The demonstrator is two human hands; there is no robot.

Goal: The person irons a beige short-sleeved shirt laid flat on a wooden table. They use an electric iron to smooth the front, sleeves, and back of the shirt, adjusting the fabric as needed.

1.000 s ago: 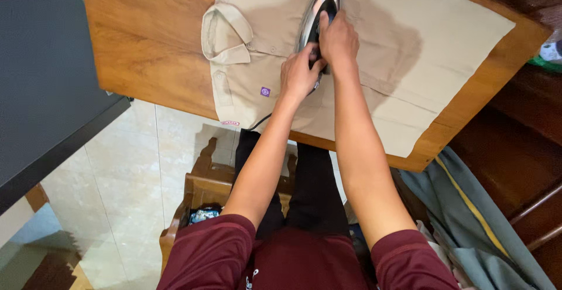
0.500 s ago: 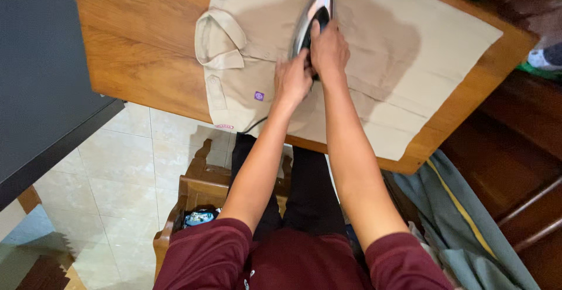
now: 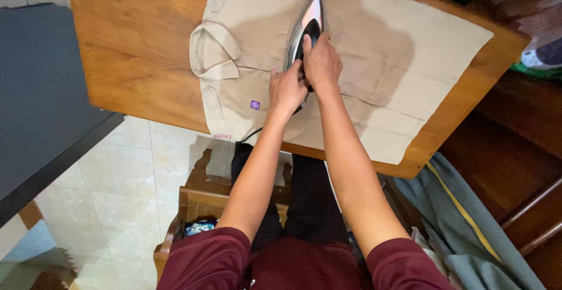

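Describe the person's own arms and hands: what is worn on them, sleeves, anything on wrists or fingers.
Both arms are bare from short dark maroon sleeves down. The left hand and right hand wear no gloves; no watch, bracelet or ring shows on the visible sides.

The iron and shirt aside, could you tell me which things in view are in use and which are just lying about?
In use: iron, beige shirt, wooden table, left hand, right hand.
Lying about: grey-blue cloth, wooden chair.

Bare table [image 3: 134, 50] left of shirt [image 3: 380, 50] (free room w/o obstacles)
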